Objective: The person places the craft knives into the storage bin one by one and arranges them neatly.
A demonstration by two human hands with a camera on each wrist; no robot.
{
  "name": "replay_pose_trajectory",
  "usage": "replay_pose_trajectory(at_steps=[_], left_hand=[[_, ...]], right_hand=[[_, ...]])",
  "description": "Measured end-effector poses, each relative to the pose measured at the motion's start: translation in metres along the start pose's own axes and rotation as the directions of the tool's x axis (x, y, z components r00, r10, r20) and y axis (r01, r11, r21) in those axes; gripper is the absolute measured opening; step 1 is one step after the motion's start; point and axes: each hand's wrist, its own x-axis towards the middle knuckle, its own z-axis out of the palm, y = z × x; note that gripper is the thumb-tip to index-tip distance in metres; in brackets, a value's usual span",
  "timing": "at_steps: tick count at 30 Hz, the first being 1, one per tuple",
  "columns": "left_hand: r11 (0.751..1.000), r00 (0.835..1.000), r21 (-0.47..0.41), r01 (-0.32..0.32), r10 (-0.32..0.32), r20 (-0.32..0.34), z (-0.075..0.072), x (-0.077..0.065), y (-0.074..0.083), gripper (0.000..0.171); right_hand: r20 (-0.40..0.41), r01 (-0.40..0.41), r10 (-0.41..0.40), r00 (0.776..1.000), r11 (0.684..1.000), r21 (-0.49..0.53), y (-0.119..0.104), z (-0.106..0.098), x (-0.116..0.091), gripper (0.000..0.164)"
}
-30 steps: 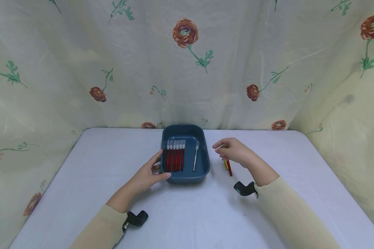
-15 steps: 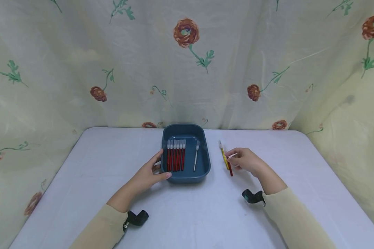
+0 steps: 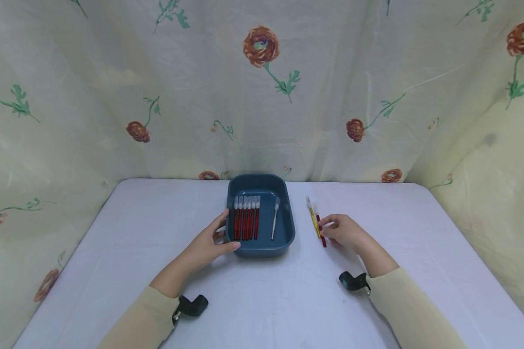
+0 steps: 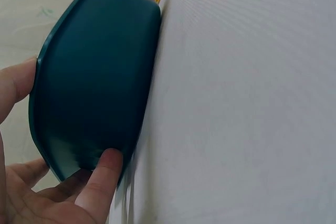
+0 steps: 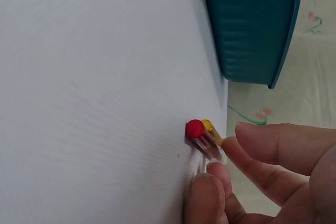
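Observation:
A dark blue tray (image 3: 263,252) stands on the table. My left hand (image 3: 207,247) spans its front left corner, fingers on the side wall and thumb at the front, as the left wrist view also shows. Inside lie several slim red pen-like sticks (image 3: 245,223) with clear caps, side by side, and one silver stick (image 3: 274,224) apart from them. To the right of the tray, a yellow stick (image 3: 314,220) and a red stick (image 5: 195,128) lie together on the table. The fingers of my right hand (image 3: 342,231) are spread at the red stick, partly covering it.
The white-covered table (image 3: 270,305) ends at a flowered curtain (image 3: 183,97) behind and on both sides. The tray's far rim is close to the table's back edge.
My right hand has come down and to the right, from beside the tray to the two loose sticks, uncovering more of the yellow one. The left hand and tray are still.

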Motion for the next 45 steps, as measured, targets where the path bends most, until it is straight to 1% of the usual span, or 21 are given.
replay_pose_trajectory(at_steps=[4, 9, 14, 20, 22, 26, 31, 35, 40, 45], left_hand=[[1.000, 1.000, 0.002, -0.001, 0.001, -0.002, 0.000, 0.000, -0.001, 0.095], [1.000, 1.000, -0.005, -0.003, 0.003, -0.003, 0.000, 0.001, -0.001, 0.095], [1.000, 1.000, 0.013, 0.001, -0.001, -0.006, 0.000, 0.000, -0.001, 0.095], [1.000, 1.000, 0.013, -0.003, 0.003, -0.008, 0.000, -0.001, 0.000, 0.095], [1.000, 1.000, 0.010, -0.004, 0.004, -0.010, 0.000, -0.001, 0.001, 0.095], [1.000, 1.000, 0.016, -0.004, 0.004, -0.012, 0.001, -0.001, 0.001, 0.096], [1.000, 1.000, 0.023, -0.003, 0.003, -0.013, 0.001, 0.000, 0.000, 0.095], [1.000, 1.000, 0.011, -0.001, 0.001, -0.009, 0.001, 0.000, -0.001, 0.095], [1.000, 1.000, 0.010, 0.001, -0.001, -0.010, 0.000, 0.001, -0.002, 0.095], [1.000, 1.000, 0.009, 0.001, -0.001, -0.011, 0.000, 0.000, -0.001, 0.095]], right_hand=[[-0.002, 0.008, -0.008, 1.000, 1.000, -0.027, 0.000, 0.003, 0.000, 0.028], [-0.030, 0.016, -0.017, 0.999, 0.998, -0.060, 0.002, 0.004, 0.002, 0.027], [-0.046, 0.033, -0.038, 0.998, 0.995, -0.099, 0.004, 0.004, 0.004, 0.030], [-0.070, -0.010, -0.002, 0.998, 0.987, -0.163, 0.001, 0.005, 0.004, 0.035], [-0.077, -0.022, 0.009, 0.997, 0.986, -0.168, 0.000, 0.004, 0.004, 0.035], [-0.069, -0.025, 0.016, 0.997, 0.990, -0.136, 0.002, 0.002, 0.004, 0.036], [-0.044, -0.005, 0.001, 0.999, 0.997, -0.081, 0.005, -0.002, 0.002, 0.038], [-0.027, 0.014, -0.015, 1.000, 0.999, -0.034, 0.006, -0.004, 0.001, 0.039], [0.003, 0.028, -0.029, 1.000, 0.998, 0.056, 0.001, -0.009, -0.003, 0.042], [0.021, 0.015, -0.017, 1.000, 0.996, 0.084, -0.007, -0.014, -0.004, 0.043]])
